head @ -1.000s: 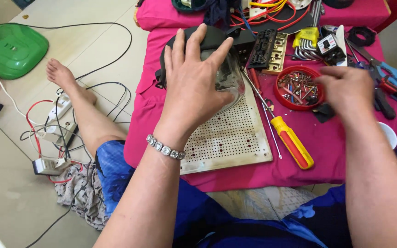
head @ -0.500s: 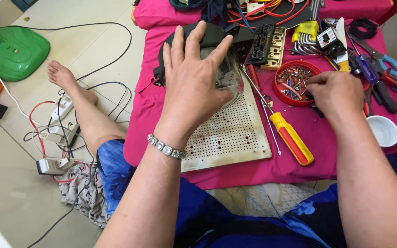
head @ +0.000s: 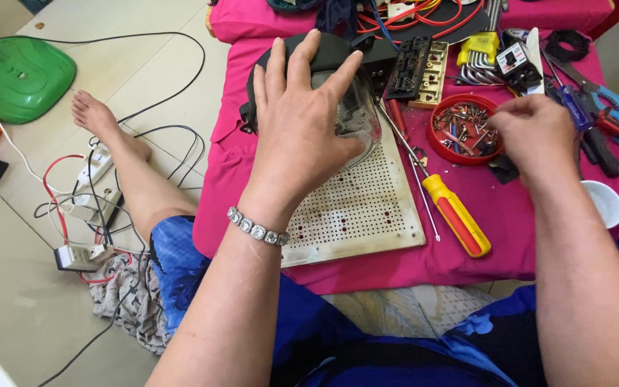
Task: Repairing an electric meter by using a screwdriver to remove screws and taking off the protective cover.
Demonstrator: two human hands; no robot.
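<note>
My left hand point(head: 302, 136) lies flat, fingers spread, on the clear cover point(head: 356, 115) over the perforated plate point(head: 367, 208). My right hand point(head: 531, 136), fingers pinched, hovers beside the red dish point(head: 444, 147) of screws, mid-counter.

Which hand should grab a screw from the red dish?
Right. The right hand hovers beside the red dish of screws, while the left hand lies spread on the dark part.

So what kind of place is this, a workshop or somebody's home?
Probably a home repair spot on the floor: a low table under a pink cloth holds a yellow-and-red screwdriver, a round red tray of screws and a perforated metal board.
</note>
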